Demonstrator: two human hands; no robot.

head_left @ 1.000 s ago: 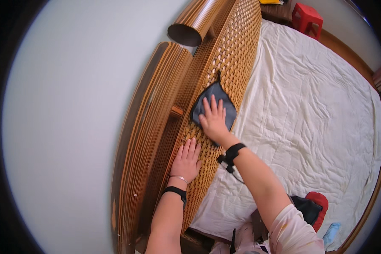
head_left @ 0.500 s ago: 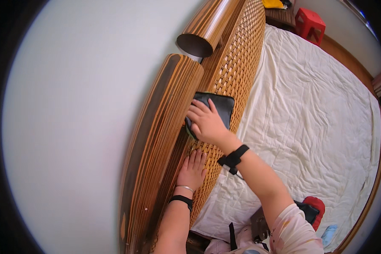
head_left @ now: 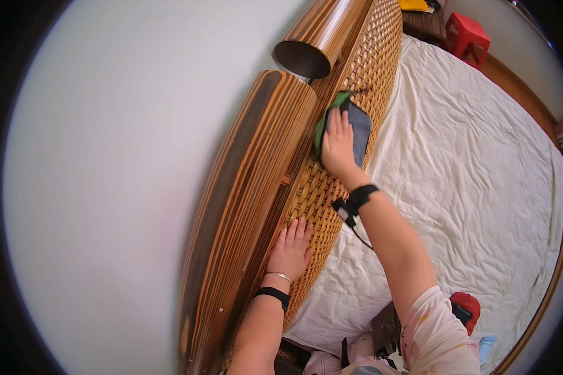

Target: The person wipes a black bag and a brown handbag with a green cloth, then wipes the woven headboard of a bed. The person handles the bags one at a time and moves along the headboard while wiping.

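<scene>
My right hand lies with its fingers stretched out on a dark grey cloth with a green part along its left side. The palm presses the cloth against the woven panel of a bed's headboard. Lower down, my left hand rests flat on the same weave, its fingers extended and nothing in it. To the left of both hands runs a thick, rounded wooden bolster with dark and orange stripes. What lies under the right palm is hidden.
Beyond a gap is a second striped wooden bolster. A white-sheeted mattress fills the right side. A red stool stands at the far right. Near my right sleeve lie a red item and a light blue item. The wall is at left.
My right hand and the cloth have moved away from me and to the right, from beside the near bolster onto the woven panel. My left hand stays at nearly the same spot.
</scene>
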